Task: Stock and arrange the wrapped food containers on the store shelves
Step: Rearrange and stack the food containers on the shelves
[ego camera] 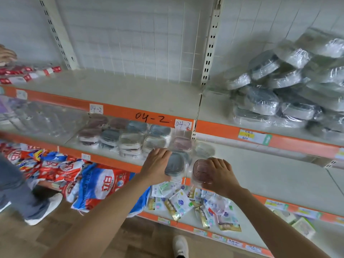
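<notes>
My left grip (pixel 158 162) lies flat, fingers straight, against a grey container (pixel 174 164), rounded and glossy in clear wrap. My right grip (pixel 221 174) presses likewise on the brown ribbed container (pixel 202 169) at its 3 o'clock, both on the pale shelf (pixel 270 174).

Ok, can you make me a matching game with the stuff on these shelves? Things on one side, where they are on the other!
Things:
1. grey container
2. pink container
3. pile of wrapped containers
4. small packets

Places:
A. top shelf, far right
B. under the left hand
C. lowest shelf, below both hands
D. under the right hand

Pairs: 1-B, 2-D, 3-A, 4-C
</notes>
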Demonstrator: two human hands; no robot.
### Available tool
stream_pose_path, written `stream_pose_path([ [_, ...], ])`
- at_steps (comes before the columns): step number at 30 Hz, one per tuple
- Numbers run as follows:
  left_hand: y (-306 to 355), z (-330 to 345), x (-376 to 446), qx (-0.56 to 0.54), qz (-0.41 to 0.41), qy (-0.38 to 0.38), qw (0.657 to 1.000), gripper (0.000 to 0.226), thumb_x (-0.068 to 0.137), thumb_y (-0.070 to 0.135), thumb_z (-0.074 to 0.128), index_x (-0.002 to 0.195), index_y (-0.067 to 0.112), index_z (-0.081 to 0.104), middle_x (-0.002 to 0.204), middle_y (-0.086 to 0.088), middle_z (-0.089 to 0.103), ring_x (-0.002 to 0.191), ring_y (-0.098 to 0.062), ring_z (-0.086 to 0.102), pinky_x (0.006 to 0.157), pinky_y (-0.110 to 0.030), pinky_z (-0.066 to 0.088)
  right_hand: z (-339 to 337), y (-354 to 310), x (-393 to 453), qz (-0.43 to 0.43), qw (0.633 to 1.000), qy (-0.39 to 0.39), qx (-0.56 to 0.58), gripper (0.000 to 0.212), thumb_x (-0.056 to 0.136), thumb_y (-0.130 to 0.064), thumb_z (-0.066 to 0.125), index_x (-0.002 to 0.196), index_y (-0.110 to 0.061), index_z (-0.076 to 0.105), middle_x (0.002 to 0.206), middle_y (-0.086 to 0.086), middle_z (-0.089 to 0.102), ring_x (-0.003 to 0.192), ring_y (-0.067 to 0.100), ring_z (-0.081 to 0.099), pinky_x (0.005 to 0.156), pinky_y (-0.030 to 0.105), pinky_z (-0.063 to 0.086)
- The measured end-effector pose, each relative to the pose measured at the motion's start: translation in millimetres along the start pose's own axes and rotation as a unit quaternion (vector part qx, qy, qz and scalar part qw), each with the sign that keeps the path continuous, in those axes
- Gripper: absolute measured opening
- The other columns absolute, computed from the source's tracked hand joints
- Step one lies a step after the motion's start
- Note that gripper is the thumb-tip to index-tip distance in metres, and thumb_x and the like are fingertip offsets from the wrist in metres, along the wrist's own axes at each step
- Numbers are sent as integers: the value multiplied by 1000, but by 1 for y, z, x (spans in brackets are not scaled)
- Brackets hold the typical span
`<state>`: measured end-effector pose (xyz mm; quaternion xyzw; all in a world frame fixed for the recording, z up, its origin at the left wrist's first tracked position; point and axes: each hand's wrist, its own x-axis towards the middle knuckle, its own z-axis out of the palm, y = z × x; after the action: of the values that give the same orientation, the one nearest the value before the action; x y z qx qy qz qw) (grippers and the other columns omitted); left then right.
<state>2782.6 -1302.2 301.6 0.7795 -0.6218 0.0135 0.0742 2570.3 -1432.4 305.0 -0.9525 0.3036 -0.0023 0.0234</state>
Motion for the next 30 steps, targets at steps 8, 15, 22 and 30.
stream_pose_path([
  [8,-22,116,101,-26,-20,-4,999,88,71,46,75,139,12,31,140,-3,38,130,-20,31,109,-28,21,109,61,88,76,995,56,8,76,76,-53,64,133,-15,32,139,1,38,130,21,33,113,33,14],
  [15,-42,180,212,-46,-22,63,997,94,65,47,80,140,13,35,138,-3,42,126,-21,36,104,-26,24,166,112,186,93,985,142,25,73,76,-48,67,132,-12,34,134,2,41,128,22,34,113,35,16],
  [22,-56,228,262,21,-9,28,999,92,81,47,67,149,9,18,157,-6,17,143,-22,15,115,-32,14,203,139,235,65,990,122,-20,65,86,-47,56,140,-20,32,150,5,22,139,23,18,116,41,8],
  [30,-47,237,253,76,-16,39,996,73,95,40,49,149,3,14,154,-10,20,140,-26,21,115,-35,21,213,129,238,70,988,121,-61,63,94,-44,45,144,-11,23,148,6,28,137,24,21,114,37,12],
])
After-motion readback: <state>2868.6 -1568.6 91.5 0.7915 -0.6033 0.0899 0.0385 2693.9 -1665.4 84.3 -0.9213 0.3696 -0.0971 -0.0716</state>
